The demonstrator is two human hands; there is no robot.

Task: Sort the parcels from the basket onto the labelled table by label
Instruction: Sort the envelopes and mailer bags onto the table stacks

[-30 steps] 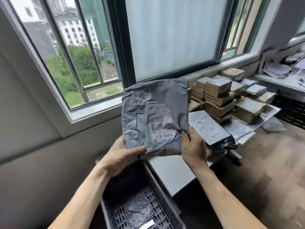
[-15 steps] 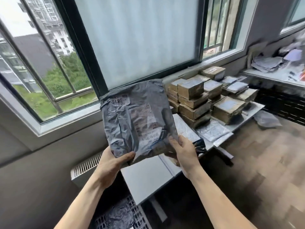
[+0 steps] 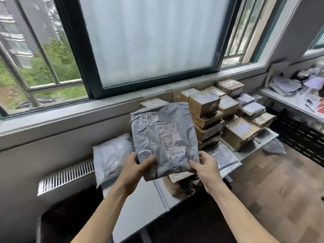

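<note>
I hold a grey plastic mailer parcel (image 3: 163, 139) upright above the white table (image 3: 147, 206), its shipping label facing me and a small sticker reading 3816 at its top. My left hand (image 3: 135, 171) grips its lower left corner, thumb on the front. My right hand (image 3: 205, 167) pinches its lower right edge. The basket is out of view.
On the table lie a light grey mailer (image 3: 110, 156) at the left, a brown packet (image 3: 175, 183) under the held parcel, flat mailers (image 3: 222, 156) and stacked cardboard boxes (image 3: 206, 120) to the right. A radiator (image 3: 64, 176) stands below the window sill. A cluttered shelf (image 3: 294, 92) stands far right.
The view has swung right and away from the basket, which has dropped out of sight. The parcel has moved over the table, still held in both hands.
</note>
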